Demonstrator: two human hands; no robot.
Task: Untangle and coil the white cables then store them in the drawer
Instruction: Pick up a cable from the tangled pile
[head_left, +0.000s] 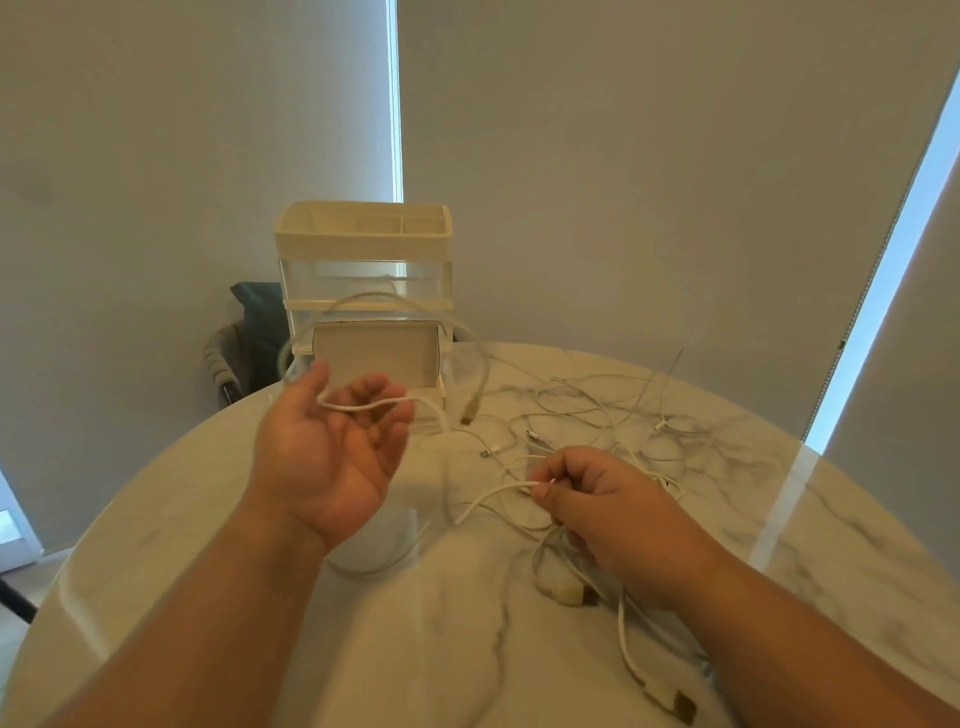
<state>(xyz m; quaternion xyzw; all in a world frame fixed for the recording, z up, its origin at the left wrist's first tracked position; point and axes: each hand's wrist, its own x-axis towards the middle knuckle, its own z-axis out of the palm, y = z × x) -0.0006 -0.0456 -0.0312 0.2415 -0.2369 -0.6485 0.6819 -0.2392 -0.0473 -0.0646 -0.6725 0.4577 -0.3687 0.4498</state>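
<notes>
My left hand (332, 447) is raised palm up over the table, fingers relaxed, and a white cable (395, 301) lies across its palm. That cable loops up in front of the drawer unit (363, 244) and hangs down to a plug at the right. My right hand (597, 499) pinches another stretch of white cable between thumb and forefinger, low over the marble table (208, 519). A tangle of thin white cables (597, 415) is spread beyond and right of that hand. The unit's lower drawer (376, 353) stands pulled out.
The drawer unit has an open divided tray on top and a clear upper drawer. Two USB plugs (571, 592) lie near my right forearm at the front. A chair (244, 353) with dark cloth stands behind the table's left edge. Window blinds fill the background.
</notes>
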